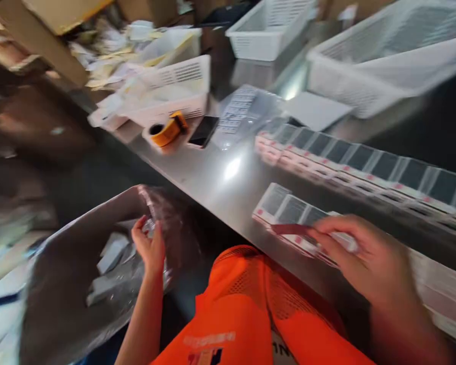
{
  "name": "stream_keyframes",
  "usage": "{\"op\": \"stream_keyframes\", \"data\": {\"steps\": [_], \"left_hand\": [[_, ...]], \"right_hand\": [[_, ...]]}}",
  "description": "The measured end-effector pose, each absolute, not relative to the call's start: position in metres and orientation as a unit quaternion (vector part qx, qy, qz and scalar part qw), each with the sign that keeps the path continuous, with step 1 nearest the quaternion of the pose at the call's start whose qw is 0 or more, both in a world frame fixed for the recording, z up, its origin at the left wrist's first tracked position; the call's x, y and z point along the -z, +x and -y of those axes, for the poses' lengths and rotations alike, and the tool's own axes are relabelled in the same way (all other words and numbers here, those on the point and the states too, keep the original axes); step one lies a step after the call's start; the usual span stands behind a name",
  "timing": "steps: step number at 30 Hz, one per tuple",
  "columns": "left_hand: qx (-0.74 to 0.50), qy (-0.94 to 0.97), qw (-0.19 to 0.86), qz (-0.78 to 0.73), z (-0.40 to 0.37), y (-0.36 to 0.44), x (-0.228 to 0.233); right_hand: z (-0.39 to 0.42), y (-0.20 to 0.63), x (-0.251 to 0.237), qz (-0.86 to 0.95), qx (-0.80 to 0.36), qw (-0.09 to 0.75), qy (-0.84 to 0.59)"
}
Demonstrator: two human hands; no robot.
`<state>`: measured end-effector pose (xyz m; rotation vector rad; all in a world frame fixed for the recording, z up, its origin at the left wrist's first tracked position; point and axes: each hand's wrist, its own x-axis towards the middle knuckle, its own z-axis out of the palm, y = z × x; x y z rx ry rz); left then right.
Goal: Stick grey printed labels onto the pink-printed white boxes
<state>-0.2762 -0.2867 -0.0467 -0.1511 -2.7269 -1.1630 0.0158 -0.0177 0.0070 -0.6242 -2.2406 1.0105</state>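
My left hand [149, 246] is down to the left of the steel table, pinching a crumpled clear plastic wrapper [163, 223] over a big open bag [61, 284] with pale scraps inside. My right hand [365, 258] rests on a short row of small flat packets [289, 210] with dark windows and pink marks near the table's front edge, its fingers closed on one packet. The picture is blurred by motion.
A longer row of the same packets [365, 162] runs across the steel table [220, 177]. A yellow tape dispenser [169, 129], a dark phone [204, 131] and a clear printed sheet [239, 109] lie farther back. White plastic baskets [383, 66] stand behind. My orange vest [251, 309] fills the bottom.
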Motion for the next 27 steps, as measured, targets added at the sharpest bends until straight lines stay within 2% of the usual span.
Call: {"op": "stream_keyframes", "data": {"steps": [2,5,8,11,14,16,20,24,27], "left_hand": [[0.431,-0.216,0.031,0.875,0.243,-0.259,0.024],[0.404,-0.574,-0.057,0.710,0.181,-0.224,-0.024],[0.321,-0.707,-0.148,0.613,0.132,-0.181,-0.056],[0.269,-0.705,-0.253,0.605,0.100,-0.147,-0.063],[0.274,-0.678,-0.279,0.623,0.083,-0.125,-0.056],[0.304,-0.645,-0.295,0.636,0.077,-0.117,-0.050],[0.379,-0.528,-0.419,0.634,0.073,-0.110,-0.037],[0.420,-0.449,-0.522,0.591,0.073,-0.104,-0.027],[0.420,-0.429,-0.552,0.579,0.073,-0.100,-0.023]], "right_hand": [[0.016,0.013,-0.024,0.849,-0.356,0.285,-0.266],[0.012,0.019,-0.045,0.835,-0.390,0.260,-0.287],[0.016,0.034,-0.061,0.818,-0.423,0.258,-0.293],[0.024,0.052,-0.068,0.805,-0.441,0.260,-0.299],[0.027,0.068,-0.064,0.784,-0.447,0.283,-0.325],[0.025,0.079,-0.057,0.761,-0.424,0.333,-0.361],[0.019,0.093,-0.038,0.712,-0.361,0.428,-0.423],[0.019,0.090,-0.025,0.666,-0.468,0.389,-0.431],[0.021,0.079,-0.020,0.667,-0.453,0.411,-0.425]]}}
